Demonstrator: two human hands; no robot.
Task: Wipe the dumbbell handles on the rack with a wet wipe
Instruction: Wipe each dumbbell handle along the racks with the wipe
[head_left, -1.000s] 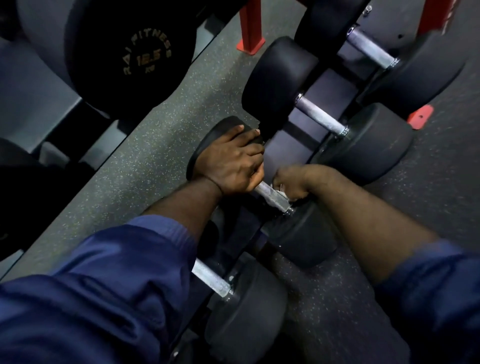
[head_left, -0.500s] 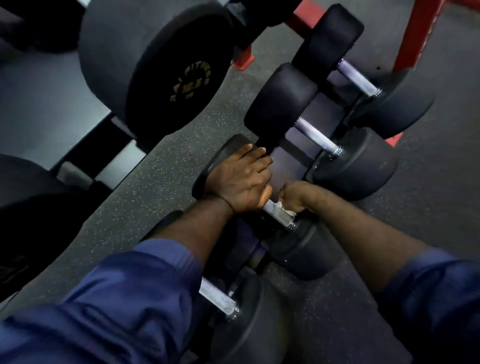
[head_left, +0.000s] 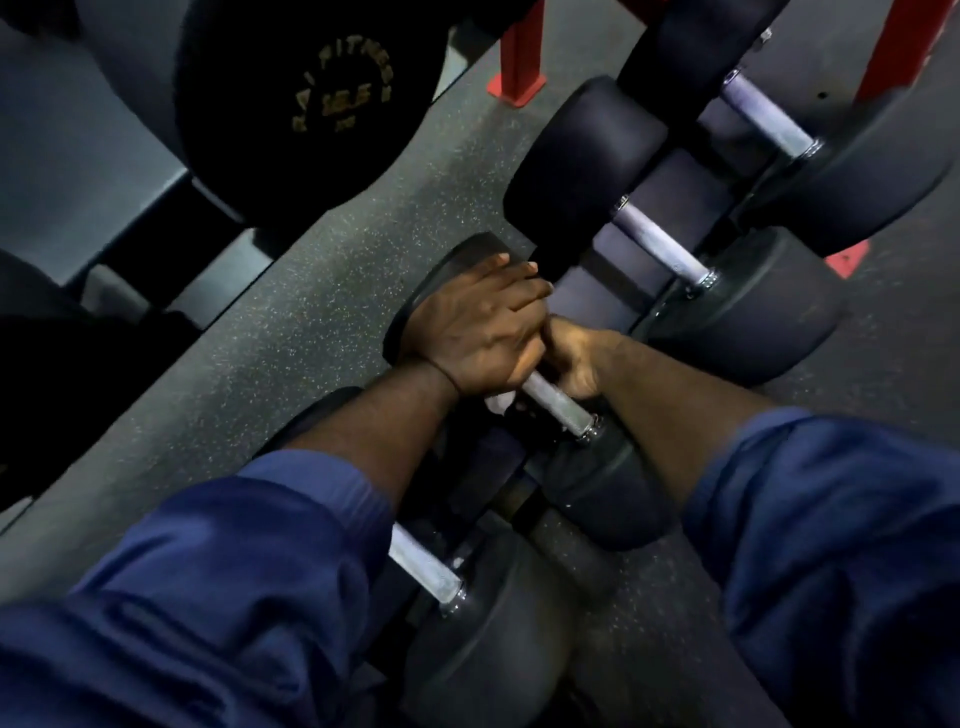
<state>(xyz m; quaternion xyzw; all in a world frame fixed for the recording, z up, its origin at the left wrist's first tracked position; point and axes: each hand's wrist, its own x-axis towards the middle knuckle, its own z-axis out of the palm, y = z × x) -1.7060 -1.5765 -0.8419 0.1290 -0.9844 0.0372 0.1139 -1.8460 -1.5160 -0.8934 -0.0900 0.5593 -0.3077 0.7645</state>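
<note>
Up the handle (head_left: 558, 408) your right hand (head_left: 576, 358) had slid, from the near collar to butt against your left hand (head_left: 478, 332). That left hand lay flat-fingered over the far head (head_left: 441, 275), steadying the dumbbell on the rack (head_left: 675, 182). Your right fingers were curled round the handle and the wet wipe (head_left: 500, 402) (only a white corner showed). You risked the bunched wipe slipping free, leaving the covered end unwiped. The handle's long axis ran upper-left to lower-right, parallel to its neighbours.

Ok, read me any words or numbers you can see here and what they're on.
"AI FITNES": gold arc on the end face of the big dumbbell, both ends unclear.
Centre number, perhaps "12.5": blurred.
Small mark beneath: unreadable.
Nothing else carries text.
</note>
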